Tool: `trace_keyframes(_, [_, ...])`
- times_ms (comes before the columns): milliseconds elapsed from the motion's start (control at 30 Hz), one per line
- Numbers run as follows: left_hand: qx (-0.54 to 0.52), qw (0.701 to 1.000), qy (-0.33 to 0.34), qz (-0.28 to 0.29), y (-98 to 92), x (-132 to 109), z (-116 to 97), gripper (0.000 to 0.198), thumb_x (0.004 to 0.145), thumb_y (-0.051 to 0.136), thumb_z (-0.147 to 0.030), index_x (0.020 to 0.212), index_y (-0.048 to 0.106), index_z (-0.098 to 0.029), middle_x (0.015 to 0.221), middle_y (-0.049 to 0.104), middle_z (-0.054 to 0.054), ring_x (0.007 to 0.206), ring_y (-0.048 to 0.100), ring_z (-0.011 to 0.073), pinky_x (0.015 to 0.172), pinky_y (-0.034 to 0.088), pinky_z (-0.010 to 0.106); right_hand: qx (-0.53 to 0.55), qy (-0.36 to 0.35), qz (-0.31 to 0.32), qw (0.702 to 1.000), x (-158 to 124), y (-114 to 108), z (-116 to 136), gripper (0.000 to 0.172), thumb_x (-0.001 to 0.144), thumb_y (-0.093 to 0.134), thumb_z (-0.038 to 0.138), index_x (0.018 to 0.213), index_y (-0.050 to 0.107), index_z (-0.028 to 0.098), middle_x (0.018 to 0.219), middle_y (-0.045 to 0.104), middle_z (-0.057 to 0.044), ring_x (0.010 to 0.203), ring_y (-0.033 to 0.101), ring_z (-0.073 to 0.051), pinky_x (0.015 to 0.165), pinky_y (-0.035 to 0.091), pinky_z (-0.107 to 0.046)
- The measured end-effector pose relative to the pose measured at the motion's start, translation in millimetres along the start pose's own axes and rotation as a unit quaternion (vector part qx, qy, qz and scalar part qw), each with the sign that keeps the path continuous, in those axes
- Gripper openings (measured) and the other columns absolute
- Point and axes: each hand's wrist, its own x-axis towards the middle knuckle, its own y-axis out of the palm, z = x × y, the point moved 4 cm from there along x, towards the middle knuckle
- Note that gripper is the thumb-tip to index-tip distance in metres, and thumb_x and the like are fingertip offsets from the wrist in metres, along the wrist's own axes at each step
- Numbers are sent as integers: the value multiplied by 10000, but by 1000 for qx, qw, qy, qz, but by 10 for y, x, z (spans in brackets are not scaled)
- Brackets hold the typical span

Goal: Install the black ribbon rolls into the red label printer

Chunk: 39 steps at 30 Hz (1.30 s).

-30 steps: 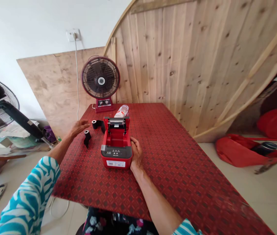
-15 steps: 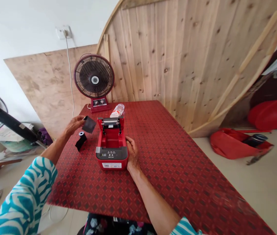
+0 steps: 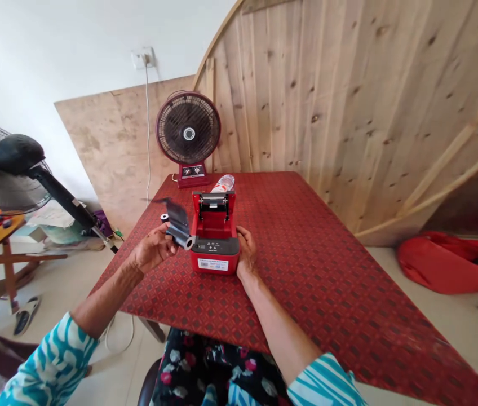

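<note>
While right grip (image 3: 247, 251) touches printer (image 3: 215, 248), black roll (image 3: 178, 235) juts rightward from left grip (image 3: 154, 248).

Red patterned table (image 3: 315, 270) bearing open red printer (image 3: 216, 246), clear bottle (image 3: 224, 184), fan (image 3: 189, 134), small black roll (image 3: 164, 217).

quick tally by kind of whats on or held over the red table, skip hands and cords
Open red machine: 1
Dark rolls: 2, the held roll and the far roll
Table fan: 1
Clear bottle: 1
Total: 5
</note>
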Motion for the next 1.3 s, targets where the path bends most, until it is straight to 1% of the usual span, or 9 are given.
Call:
trace_keyframes(133, [0,998,19,-57,115,29,66,263,687,723,-299,910,644,-184,770,692,27,545,583,105,476,436,194,-1,14,-5,1000,-9,9,9,363,767,534,433,1018,675,213,967,713,-31,953,612,-210,833,459,-351])
trace_keyframes(267, [33,997,5,-68,220,66,5,248,661,777,-282,825,642,-154,693,675,11,519,583,94,509,463,200,4,11,-1,1000,-13,30,27,345,775,525,418,1015,672,218,986,713,-29,972,605,-210,841,456,-348])
trace_keyframes(467, [99,991,-6,-94,133,97,-98,361,604,817,-264,909,653,-163,822,720,45,724,688,185,568,498,227,17,16,-3,1000,-26,65,95,332,768,527,408,1004,675,228,1000,713,-21,984,600,-206,861,454,-349])
trace_keyframes(567, [134,984,18,-112,176,78,-147,307,602,829,-304,774,631,-143,801,714,58,726,681,196,555,496,239,18,23,-8,1000,-33,74,129,318,763,529,400,987,677,231,1017,710,-22,1004,593,-208,878,448,-352])
trace_keyframes(767, [175,982,-19,-72,298,29,-144,340,614,829,-375,687,591,-143,748,694,61,735,671,190,625,501,264,19,23,-5,1000,-38,85,169,318,773,514,396,988,671,222,1036,695,-31,1011,593,-208,922,430,-367])
trace_keyframes(967, [330,932,72,-133,162,141,-295,447,554,838,-360,461,443,-172,440,419,-55,469,466,93,455,339,232,18,26,-5,1000,-35,93,161,319,769,510,386,992,667,220,1027,686,-31,1013,586,-209,942,423,-377])
trace_keyframes(1067, [342,932,83,-88,311,308,-298,298,591,806,-382,713,644,-164,624,621,-7,633,597,162,556,441,257,14,25,-10,1000,-40,91,179,301,769,511,374,979,672,230,1020,689,-22,1009,583,-205,947,420,-373])
trace_keyframes(1167, [354,931,79,-34,487,508,-219,498,591,798,-348,1035,648,-180,889,713,31,814,652,198,705,503,290,8,26,-15,1000,-44,88,201,293,766,511,367,969,675,235,1020,687,-19,1002,588,-204,949,419,-372])
trace_keyframes(1300, [423,903,74,-16,535,742,-85,494,602,770,-328,1051,642,-167,928,725,49,836,665,216,727,515,308,1,20,-13,1000,-42,94,206,289,771,502,364,966,675,239,1014,688,-18,1008,590,-206,951,418,-372])
